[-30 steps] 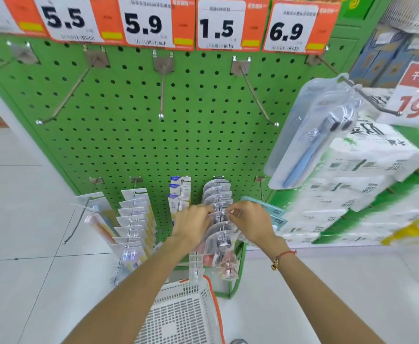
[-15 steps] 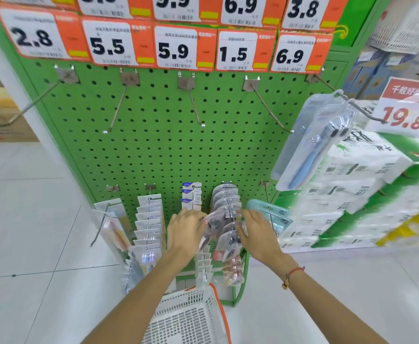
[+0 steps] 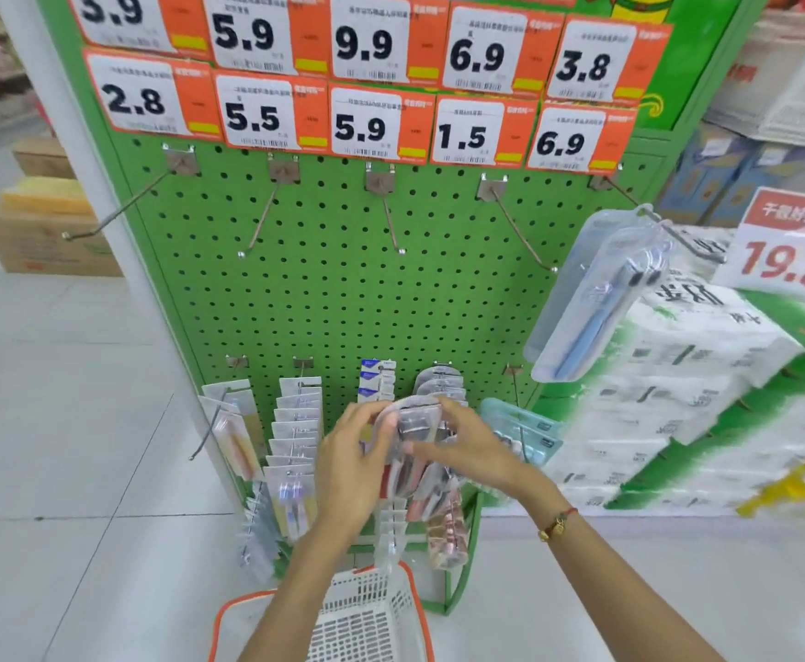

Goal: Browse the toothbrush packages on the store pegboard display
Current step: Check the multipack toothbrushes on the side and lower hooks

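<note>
A green pegboard (image 3: 343, 289) carries a low row of hooks with several toothbrush packages. My left hand (image 3: 350, 465) and my right hand (image 3: 470, 444) both grip one clear blister toothbrush package (image 3: 412, 422) with a rounded top, held up in front of its hook's stack (image 3: 439, 382). To the left hang white-carded packages (image 3: 295, 422) and a pinkish one (image 3: 236, 437); a teal package (image 3: 517, 425) hangs to the right. A large blue toothbrush pack (image 3: 596, 298) hangs from the upper right hook.
Orange price tags (image 3: 367, 121) line the top of the board; the upper hooks (image 3: 391, 222) are bare. A white shopping basket with orange rim (image 3: 367, 618) sits below my arms. Stacked tissue packs (image 3: 677, 389) stand right, cardboard boxes (image 3: 33, 231) far left on the tiled floor.
Both hands have lifted one clear package up off the stack and hold it between them. The camera has tilted up, so more price tags show.
</note>
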A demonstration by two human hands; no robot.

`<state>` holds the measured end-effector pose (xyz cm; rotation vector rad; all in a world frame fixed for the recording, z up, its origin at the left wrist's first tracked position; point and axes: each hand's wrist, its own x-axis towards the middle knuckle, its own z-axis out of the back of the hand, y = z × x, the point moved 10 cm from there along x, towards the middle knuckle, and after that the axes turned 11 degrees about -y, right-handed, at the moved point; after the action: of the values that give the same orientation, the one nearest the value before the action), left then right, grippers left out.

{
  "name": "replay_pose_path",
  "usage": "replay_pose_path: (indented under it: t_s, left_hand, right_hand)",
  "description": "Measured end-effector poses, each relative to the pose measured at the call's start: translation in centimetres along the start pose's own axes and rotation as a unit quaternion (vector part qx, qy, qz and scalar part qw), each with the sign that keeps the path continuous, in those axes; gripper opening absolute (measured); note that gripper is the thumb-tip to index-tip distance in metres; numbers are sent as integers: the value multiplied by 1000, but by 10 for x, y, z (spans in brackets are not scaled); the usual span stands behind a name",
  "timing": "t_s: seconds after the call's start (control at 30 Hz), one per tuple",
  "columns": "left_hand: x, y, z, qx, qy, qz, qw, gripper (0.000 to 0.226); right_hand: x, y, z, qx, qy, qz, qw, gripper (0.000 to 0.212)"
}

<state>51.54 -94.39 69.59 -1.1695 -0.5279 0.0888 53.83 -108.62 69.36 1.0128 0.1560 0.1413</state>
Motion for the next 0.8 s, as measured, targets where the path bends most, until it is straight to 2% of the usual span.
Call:
replay_pose_path:
  t_s: [0.13,0.27,0.4,0.5,0.6,0.73,0.8]
  left_hand:
    - [7,-18,9,-73,27,51,996,27]
    - [-4,-19,19,-58,87,124,987,40]
    - [-26,-1,24,-103,138,184,968,24]
    - [-36,10,28,-140,115,231,956,17]
    - [-40,15,33,-161,65,257,951,44]
    - [-39,18,35,-193,8,291,937,15]
    - [-39,18,35,-205,-1,299,932,13]
  right_hand:
    - [-2,15,12,99,-26,12,995,34]
    - [-8,32,29,182,-99,7,978,17]
    - [-10,39,31,224,-167,-21,960,28]
    - [-5,33,21,238,-188,-36,952,36]
    - [-7,29,-5,210,-156,-36,965,51]
    - [-13,22,-32,186,-145,-21,972,57]
    - [-15,18,-37,191,-135,-36,972,56]
